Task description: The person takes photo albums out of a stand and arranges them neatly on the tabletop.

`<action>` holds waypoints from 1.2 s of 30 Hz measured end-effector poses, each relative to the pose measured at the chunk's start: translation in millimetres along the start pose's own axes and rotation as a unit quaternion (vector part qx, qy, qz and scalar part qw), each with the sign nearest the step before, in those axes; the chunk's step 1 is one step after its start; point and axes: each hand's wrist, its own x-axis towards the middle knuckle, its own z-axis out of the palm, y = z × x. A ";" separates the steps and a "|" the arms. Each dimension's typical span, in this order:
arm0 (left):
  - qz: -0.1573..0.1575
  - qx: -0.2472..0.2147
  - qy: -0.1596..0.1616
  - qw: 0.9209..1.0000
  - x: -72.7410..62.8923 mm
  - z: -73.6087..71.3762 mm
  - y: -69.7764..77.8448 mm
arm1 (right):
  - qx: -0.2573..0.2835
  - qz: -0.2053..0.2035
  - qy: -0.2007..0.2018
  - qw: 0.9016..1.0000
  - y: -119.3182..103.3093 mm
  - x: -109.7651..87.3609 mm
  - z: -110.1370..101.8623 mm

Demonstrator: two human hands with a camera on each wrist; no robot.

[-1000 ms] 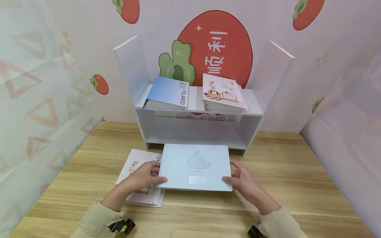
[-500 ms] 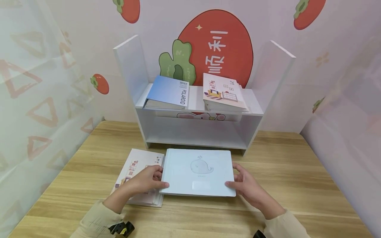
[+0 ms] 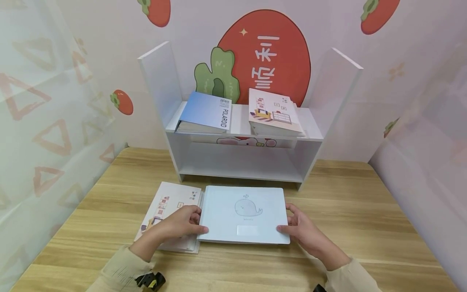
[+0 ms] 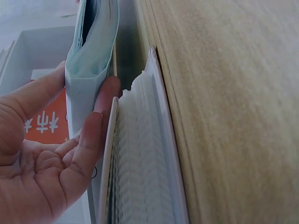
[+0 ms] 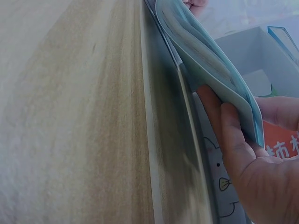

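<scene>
A pale blue photo album point(image 3: 222, 207) with a whale drawing on its cover is held flat between both hands, just in front of the shelf. My left hand point(image 3: 182, 222) grips its left end, thumb on top and fingers below. At the opposite end, my right hand point(image 3: 304, 233) pinches the album the same way. The left wrist view shows the album's spine point(image 4: 83, 100) between thumb and fingers. Loose page edges point(image 5: 205, 51) show between the covers in the right wrist view. Under my left forearm lies a pink illustrated album point(image 3: 182, 190), partly hidden.
A white two-tier shelf point(image 3: 240, 162) stands at the back of the wooden table point(image 3: 346, 202). Its upper tier holds a blue POLAROID album point(image 3: 208, 111) on the left and a pink illustrated album point(image 3: 271, 109) on the right. Patterned sheets surround the table.
Both hands have brought the whale album nearer to the body, slightly rightward and lower. Its grip is unchanged, and the albums on the shelf have stayed put.
</scene>
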 end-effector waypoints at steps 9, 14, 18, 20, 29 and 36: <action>0.011 0.016 -0.017 1.000 3.8 -0.5 0.5 | -0.011 0.007 0.000 1.000 1.0 0.1 -0.9; 0.013 0.031 -0.017 0.999 5.2 0.1 0.2 | -0.014 0.012 -0.002 1.000 2.6 0.5 -2.1; 0.016 0.041 -0.018 0.999 6.3 0.7 -0.6 | -0.019 0.016 -0.001 1.000 3.9 0.8 -2.8; 0.019 0.045 -0.019 0.999 6.9 1.0 -0.9 | -0.022 0.016 0.000 1.000 4.7 1.0 -3.3; 0.021 0.059 -0.030 0.998 8.1 1.3 -0.9 | -0.031 0.027 0.006 0.999 10.1 1.6 -4.9; 0.005 0.085 -0.030 0.996 8.9 2.1 0.4 | -0.039 0.035 0.011 0.999 10.1 -0.2 -3.3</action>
